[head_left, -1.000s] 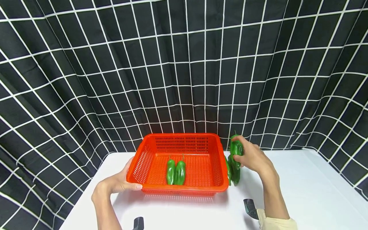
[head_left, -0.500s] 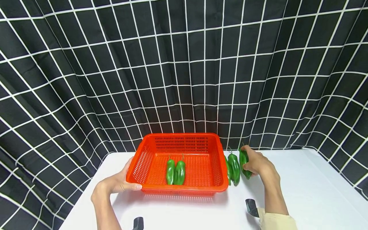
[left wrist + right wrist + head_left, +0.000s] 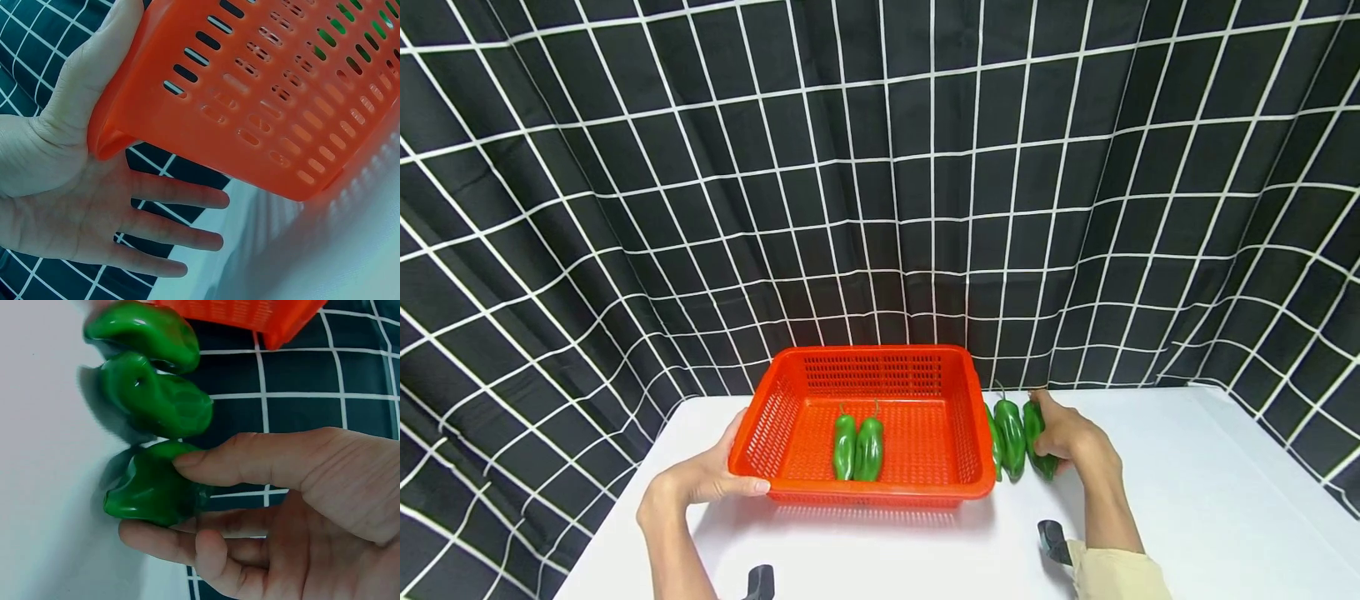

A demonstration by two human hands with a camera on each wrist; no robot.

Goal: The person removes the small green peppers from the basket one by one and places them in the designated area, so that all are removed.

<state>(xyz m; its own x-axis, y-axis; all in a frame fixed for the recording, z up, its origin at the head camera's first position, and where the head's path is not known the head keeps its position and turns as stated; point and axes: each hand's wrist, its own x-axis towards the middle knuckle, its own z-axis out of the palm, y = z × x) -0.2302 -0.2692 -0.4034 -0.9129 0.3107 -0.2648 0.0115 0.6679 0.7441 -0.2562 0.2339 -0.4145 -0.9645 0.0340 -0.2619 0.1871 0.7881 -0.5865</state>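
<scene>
A green pepper (image 3: 153,487) on the counter (image 3: 1195,500) is pinched between thumb and fingers of the right hand (image 3: 1077,439). Two more peppers (image 3: 1011,437) lie between it and the red basket (image 3: 880,489), which holds a side-by-side pair (image 3: 869,452); the left hand (image 3: 706,477), fingers spread straight, touches its near-left corner.

Right hand (image 3: 1070,435) was bare, sleeve (image 3: 1116,573) cream, with rounded black unit (image 3: 1054,542) beside it; left hand (image 3: 709,475) was bare too, second black unit (image 3: 761,582) nearby

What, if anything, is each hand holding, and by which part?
The right hand holds the rightmost green pepper by its sides. The left hand rests against the red basket at its near left corner, fingers straight.
</scene>
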